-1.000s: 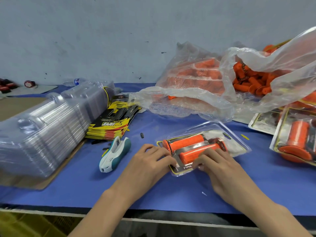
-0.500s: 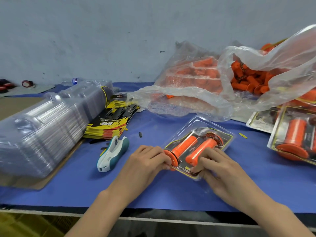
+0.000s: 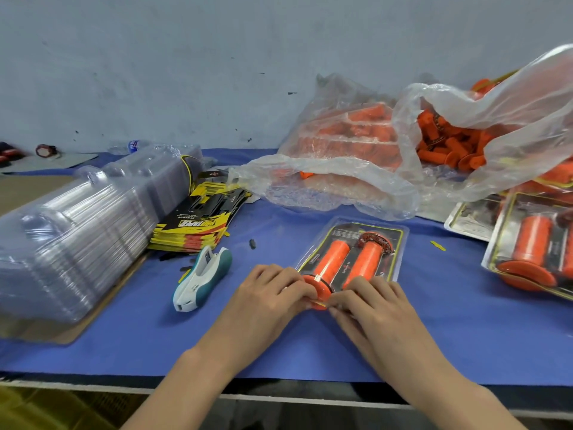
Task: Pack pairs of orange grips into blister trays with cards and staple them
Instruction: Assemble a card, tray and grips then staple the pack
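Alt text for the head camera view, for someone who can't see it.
The left hand and right hand pinch the near end of a blister pack holding two orange grips on a blue table. A stapler lies to its left.

One head-worn camera looks forward and down, close over the table (image 3: 459, 330), facing the wall (image 3: 186, 57).

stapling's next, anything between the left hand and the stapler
Nothing visible does. The stapler lies on the blue mat left of the left hand, only bare mat between them. That hand and the right hand pinch the blister pack's near edge.
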`<state>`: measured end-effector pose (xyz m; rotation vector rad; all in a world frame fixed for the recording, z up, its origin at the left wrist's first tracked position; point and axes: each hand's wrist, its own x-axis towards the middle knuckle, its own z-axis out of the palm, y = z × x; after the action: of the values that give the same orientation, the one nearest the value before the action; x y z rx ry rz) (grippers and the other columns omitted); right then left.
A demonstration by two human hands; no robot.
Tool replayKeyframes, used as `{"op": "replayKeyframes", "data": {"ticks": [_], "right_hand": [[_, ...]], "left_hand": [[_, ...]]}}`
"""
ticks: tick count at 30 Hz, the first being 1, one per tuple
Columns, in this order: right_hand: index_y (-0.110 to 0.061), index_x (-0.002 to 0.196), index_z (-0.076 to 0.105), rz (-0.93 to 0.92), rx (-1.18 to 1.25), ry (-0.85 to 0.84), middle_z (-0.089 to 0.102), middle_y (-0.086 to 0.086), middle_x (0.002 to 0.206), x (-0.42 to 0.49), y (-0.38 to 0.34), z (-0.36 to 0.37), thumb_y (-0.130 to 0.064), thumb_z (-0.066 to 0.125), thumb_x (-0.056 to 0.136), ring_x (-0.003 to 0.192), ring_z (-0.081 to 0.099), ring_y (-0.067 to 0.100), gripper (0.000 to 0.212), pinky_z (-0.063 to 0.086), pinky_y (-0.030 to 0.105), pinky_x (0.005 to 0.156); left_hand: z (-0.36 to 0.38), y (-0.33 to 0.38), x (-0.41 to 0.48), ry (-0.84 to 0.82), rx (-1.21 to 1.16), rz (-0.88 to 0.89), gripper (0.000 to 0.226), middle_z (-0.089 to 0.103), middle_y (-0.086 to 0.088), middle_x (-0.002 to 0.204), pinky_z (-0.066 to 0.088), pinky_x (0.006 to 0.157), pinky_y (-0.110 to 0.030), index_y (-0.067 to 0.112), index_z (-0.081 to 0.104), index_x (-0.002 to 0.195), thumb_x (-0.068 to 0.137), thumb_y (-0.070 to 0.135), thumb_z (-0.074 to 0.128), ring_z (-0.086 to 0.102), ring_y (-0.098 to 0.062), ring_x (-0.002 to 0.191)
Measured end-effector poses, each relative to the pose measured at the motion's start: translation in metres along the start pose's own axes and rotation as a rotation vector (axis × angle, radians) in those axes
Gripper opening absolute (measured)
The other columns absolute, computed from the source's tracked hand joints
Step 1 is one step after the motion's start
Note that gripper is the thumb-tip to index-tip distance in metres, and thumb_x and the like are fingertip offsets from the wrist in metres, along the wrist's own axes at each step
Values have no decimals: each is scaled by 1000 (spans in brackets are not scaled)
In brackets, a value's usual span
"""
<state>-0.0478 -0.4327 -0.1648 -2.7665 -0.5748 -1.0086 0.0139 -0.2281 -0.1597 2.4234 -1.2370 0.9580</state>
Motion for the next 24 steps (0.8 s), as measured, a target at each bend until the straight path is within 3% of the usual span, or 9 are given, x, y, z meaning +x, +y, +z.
{"op": "replayKeyframes", "data": {"ticks": [5,12,16,20,24], "right_hand": [[-24,94,67,-25,2,-33,59,-6,88,0,8,-2,-32,41,96,75,56,21,28,51,34,67],[-24,86,69,66,-21,35,57,-6,79,3,-7,1,-37,44,94,67,55,20,29,47,32,65],[-25,86,67,81,60,14,55,-8,82,1,-3,1,-34,55,91,70,54,18,16,41,28,69],[-28,86,64,50,90,-13,55,-10,85,2,9,-1,-28,58,90,72,55,19,7,42,32,70],[-27,91,67,-11,58,-2,58,-7,90,1,8,-2,-28,56,91,76,59,19,11,47,33,72]], "left_hand": [[-5,0,2,13,89,-18,20,63,4,84,51,73,-35,18,69,85,94,32,59,60,-21,77],[5,19,0,60,128,5,15,59,5,84,48,74,-33,20,66,87,97,30,60,55,-20,76],[3,10,-2,21,42,-11,13,59,5,87,50,74,-33,21,66,89,95,32,62,57,-19,78],[-1,6,0,-23,-9,16,12,62,7,92,48,82,-28,21,66,86,93,29,63,60,-15,91],[0,16,2,27,-9,6,15,62,8,88,45,81,-25,21,67,84,93,31,62,58,-14,87]]}}
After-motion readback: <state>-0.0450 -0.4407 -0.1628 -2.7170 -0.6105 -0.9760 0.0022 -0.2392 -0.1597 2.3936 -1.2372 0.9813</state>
